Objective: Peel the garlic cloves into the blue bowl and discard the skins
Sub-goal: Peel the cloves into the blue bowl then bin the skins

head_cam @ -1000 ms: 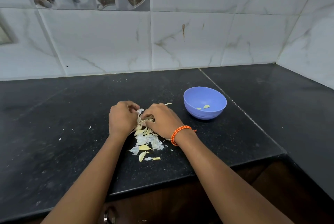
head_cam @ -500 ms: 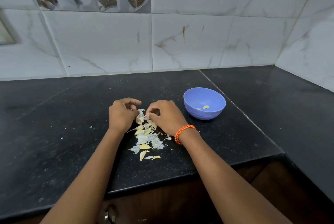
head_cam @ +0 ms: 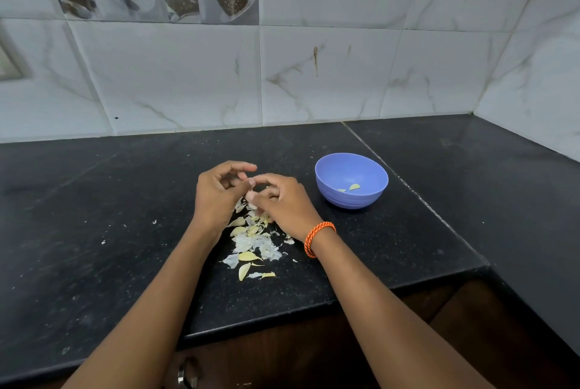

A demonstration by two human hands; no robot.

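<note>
Inside, blue bowl (head_cam: 351, 181) holds two peeled garlic cloves (head_cam: 354, 187).

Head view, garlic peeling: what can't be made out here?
- What the left hand and right hand work on: hidden by curled fingers.
- Pieces in the blue bowl: too small to tell peeled cloves.
- Top of the skin pile: covered by the hands.

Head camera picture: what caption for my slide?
Two hands peel garlic above a pile of skins beside a blue bowl.
</note>
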